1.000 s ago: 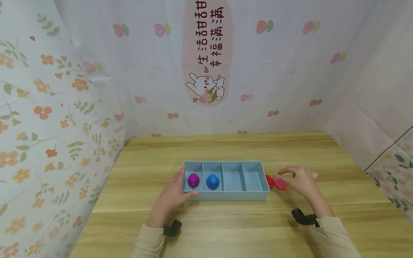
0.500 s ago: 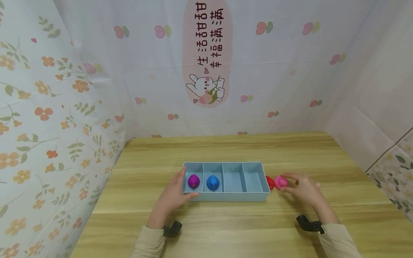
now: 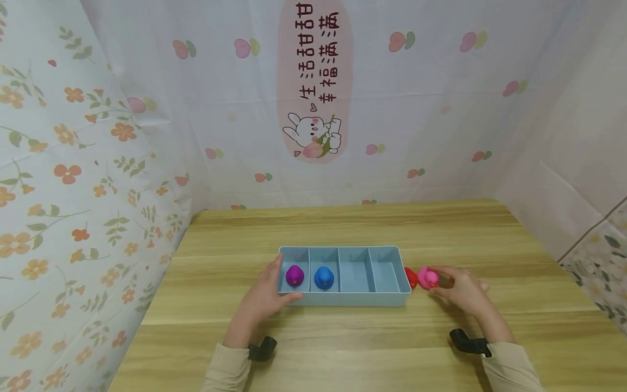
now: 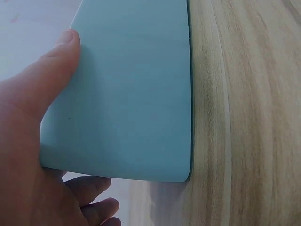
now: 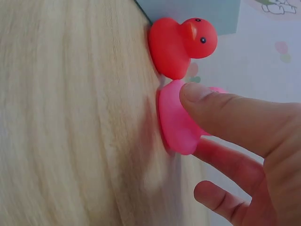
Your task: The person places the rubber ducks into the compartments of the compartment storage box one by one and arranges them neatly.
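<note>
In the head view a light blue box (image 3: pixel 355 298) with dividers lies along the table. My left hand (image 3: pixel 264 288) grips its left end, thumb along the front side and fingers round the end; the left wrist view shows the thumb (image 4: pixel 51 70) on the box wall. A purple rubber duck (image 3: pixel 294 275) sits in the leftmost compartment and a blue rubber duck (image 3: pixel 324 277) in the one beside it. Right of the box, my right hand (image 3: pixel 462 291) pinches an upright pink rubber duck (image 3: pixel 428 278) between thumb and fingers. A red rubber duck (image 5: pixel 169 49) stands between it and the box.
The two right compartments (image 3: pixel 387 276) of the box hold nothing. Pale wooden table (image 3: pixel 343 348) surrounds the box. Patterned cloth (image 3: pixel 235 109) hangs behind the table and along both sides. A black wrist mount (image 3: pixel 467 343) sits on each forearm.
The pink duck has gone from tipped over to upright beside the red one, turned by my right hand, which has shifted slightly right. My left hand stays on the box.
</note>
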A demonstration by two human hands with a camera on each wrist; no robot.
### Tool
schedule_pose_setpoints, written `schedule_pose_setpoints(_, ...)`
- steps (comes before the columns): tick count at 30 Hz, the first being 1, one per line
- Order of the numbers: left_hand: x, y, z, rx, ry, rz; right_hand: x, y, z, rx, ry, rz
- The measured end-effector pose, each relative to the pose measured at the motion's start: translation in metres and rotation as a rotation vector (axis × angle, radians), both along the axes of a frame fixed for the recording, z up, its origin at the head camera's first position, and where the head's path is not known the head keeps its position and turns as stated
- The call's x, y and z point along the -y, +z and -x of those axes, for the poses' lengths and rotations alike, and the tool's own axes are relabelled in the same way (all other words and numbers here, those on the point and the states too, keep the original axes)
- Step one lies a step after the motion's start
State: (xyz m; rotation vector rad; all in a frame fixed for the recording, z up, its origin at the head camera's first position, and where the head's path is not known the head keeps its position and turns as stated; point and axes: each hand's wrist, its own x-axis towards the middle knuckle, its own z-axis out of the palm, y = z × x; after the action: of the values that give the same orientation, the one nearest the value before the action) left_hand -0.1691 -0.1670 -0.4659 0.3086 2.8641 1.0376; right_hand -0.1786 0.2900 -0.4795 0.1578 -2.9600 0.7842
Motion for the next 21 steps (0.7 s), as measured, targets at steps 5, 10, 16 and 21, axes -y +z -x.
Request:
schedule_pose_setpoints(5, -0.0005, -0.0008, -0.0001, -0.001, -0.004, 0.000, 0.0026, -0.0015, -0.0008, 0.002, -0.010, 0.014)
schedule_pose_setpoints(10, -0.0012, -0.0012, -0.0006, 0.004, -0.002, 0.003, 0.0043, -0.0024, -0.0016, 0.000, -0.025, 0.027)
schedule_pose_setpoints(16, -0.0005, 0.0001, -0.0005, 0.008, 0.002, 0.001, 0.0049, -0.0059, 0.0001, -0.012, -0.034, 0.025)
schedule_pose_setpoints(21, -0.0001, 0.0004, -0.0004, 0.003, 0.004, -0.002, 0.0051, -0.0059, 0.0010, -0.020, -0.038, 0.018)
